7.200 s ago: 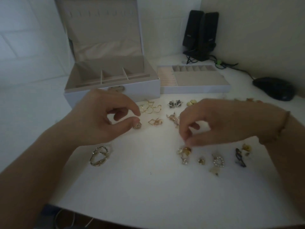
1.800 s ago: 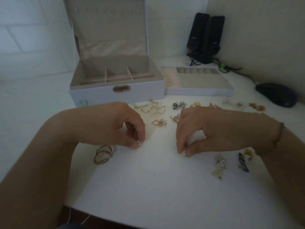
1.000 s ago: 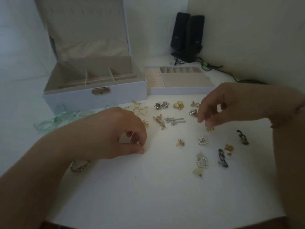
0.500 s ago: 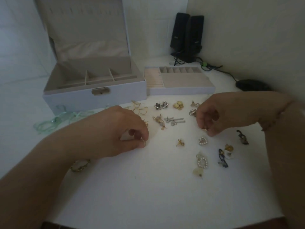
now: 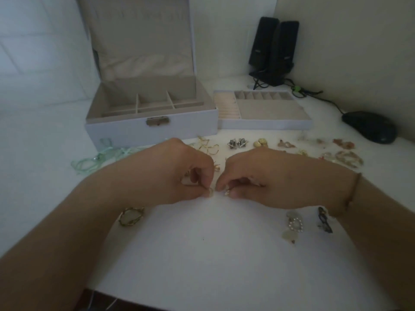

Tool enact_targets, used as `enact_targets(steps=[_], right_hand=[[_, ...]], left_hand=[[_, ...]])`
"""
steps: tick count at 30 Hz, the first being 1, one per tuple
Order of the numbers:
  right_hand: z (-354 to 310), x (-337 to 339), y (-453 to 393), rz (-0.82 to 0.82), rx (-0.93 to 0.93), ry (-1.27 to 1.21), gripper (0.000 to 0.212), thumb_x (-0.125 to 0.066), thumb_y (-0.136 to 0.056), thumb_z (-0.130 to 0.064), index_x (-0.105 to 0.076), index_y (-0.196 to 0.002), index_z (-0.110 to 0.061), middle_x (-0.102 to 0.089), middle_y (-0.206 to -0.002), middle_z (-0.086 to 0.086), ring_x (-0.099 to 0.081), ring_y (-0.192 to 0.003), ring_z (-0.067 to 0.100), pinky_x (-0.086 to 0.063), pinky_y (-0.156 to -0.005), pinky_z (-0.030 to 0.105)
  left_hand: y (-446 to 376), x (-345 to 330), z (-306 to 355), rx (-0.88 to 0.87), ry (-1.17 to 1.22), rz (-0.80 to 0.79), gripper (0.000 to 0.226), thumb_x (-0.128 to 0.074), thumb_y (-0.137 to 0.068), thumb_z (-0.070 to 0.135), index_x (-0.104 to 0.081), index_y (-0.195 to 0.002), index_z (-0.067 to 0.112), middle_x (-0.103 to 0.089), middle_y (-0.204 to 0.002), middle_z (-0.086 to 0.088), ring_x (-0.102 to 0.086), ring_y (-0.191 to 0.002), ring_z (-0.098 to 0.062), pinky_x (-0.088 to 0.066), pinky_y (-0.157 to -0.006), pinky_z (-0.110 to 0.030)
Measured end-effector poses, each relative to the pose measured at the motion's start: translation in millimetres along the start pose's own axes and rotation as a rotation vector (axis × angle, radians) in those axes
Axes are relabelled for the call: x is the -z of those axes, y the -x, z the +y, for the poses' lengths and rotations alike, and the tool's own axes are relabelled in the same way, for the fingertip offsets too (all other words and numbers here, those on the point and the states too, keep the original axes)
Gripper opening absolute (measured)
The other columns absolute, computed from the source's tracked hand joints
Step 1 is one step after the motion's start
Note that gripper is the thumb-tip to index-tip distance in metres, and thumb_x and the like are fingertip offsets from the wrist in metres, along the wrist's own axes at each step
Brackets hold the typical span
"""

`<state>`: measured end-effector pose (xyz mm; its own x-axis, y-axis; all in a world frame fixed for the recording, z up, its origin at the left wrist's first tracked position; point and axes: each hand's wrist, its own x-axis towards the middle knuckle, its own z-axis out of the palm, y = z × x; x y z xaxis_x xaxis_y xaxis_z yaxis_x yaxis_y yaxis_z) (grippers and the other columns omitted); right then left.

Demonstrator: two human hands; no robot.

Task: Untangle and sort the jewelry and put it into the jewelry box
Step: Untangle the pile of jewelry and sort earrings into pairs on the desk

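My left hand [image 5: 179, 173] and my right hand [image 5: 253, 176] meet at the middle of the white table, fingertips almost touching. Each pinches a small earring: one [image 5: 211, 191] under the left thumb, another [image 5: 227, 193] under the right. The open white jewelry box [image 5: 155, 129] stands behind them with beige compartments. Its removable tray [image 5: 265, 124] lies to the right of it. Loose earrings lie in a row: gold hoops [image 5: 207, 145], silver studs [image 5: 237, 143], gold studs [image 5: 260, 143].
A gold ring pair [image 5: 131, 216] lies near my left wrist. A pearl heart earring [image 5: 295, 223] and a dark earring [image 5: 324, 219] lie by my right wrist. A green cord [image 5: 94, 160] lies at left. Black speakers [image 5: 274, 50] and a mouse [image 5: 370, 126] are at the back right.
My right hand picked a small earring from the right cluster and brought it left and nearer, up against my left hand. The camera view shifted, showing more jewelry at the right.
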<state>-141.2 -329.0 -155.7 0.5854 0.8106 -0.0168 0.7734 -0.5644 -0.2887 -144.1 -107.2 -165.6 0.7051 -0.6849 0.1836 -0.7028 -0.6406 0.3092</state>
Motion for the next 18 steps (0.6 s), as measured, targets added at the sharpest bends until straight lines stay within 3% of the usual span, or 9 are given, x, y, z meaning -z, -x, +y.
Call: enact_targets(steps=[3, 6, 12, 18], right_hand=[[-1.8, -6.6, -6.6, 0.047, 0.054, 0.001, 0.024, -0.055, -0.090, -0.021, -0.071, -0.108, -0.021, -0.064, -0.091, -0.007, -0.056, -0.082, 0.004, -0.038, -0.076, 0.010], [-3.3, -7.6, -7.8, 0.089, 0.066, -0.006, 0.023, -0.058, -0.087, -0.021, -0.072, -0.105, -0.020, -0.066, -0.087, -0.005, -0.057, -0.078, 0.005, -0.042, -0.074, 0.015], [-2.1, -9.2, -8.3, 0.148, 0.019, 0.006, 0.012, -0.064, -0.086, -0.020, -0.065, -0.097, -0.024, -0.052, -0.076, -0.020, -0.051, -0.074, 0.003, -0.039, -0.069, 0.015], [-2.1, -12.3, -9.6, 0.205, 0.002, 0.046, 0.011, -0.067, -0.084, -0.022, -0.067, -0.092, -0.029, -0.049, -0.075, -0.026, -0.042, -0.073, -0.016, -0.031, -0.072, 0.005]], left_hand=[[0.8, 0.8, 0.3, 0.012, 0.027, 0.003, 0.016, -0.073, -0.073, 0.045, -0.068, -0.081, 0.032, -0.066, -0.074, 0.021, -0.057, -0.077, 0.007, -0.039, -0.069, -0.006], [1.0, 1.3, 0.8, 0.029, 0.017, 0.010, 0.014, -0.080, -0.074, 0.038, -0.069, -0.080, 0.032, -0.066, -0.073, 0.021, -0.057, -0.077, 0.007, -0.039, -0.068, -0.006], [0.9, 1.4, -1.0, 0.085, 0.032, 0.040, 0.018, -0.078, -0.070, 0.044, -0.065, -0.080, 0.037, -0.065, -0.072, 0.022, -0.056, -0.077, 0.007, -0.038, -0.065, -0.005], [0.6, 3.5, 4.4, 0.078, 0.052, 0.048, 0.015, -0.082, -0.071, 0.034, -0.068, -0.075, 0.031, -0.065, -0.069, 0.020, -0.058, -0.074, 0.008, -0.037, -0.066, -0.002]])
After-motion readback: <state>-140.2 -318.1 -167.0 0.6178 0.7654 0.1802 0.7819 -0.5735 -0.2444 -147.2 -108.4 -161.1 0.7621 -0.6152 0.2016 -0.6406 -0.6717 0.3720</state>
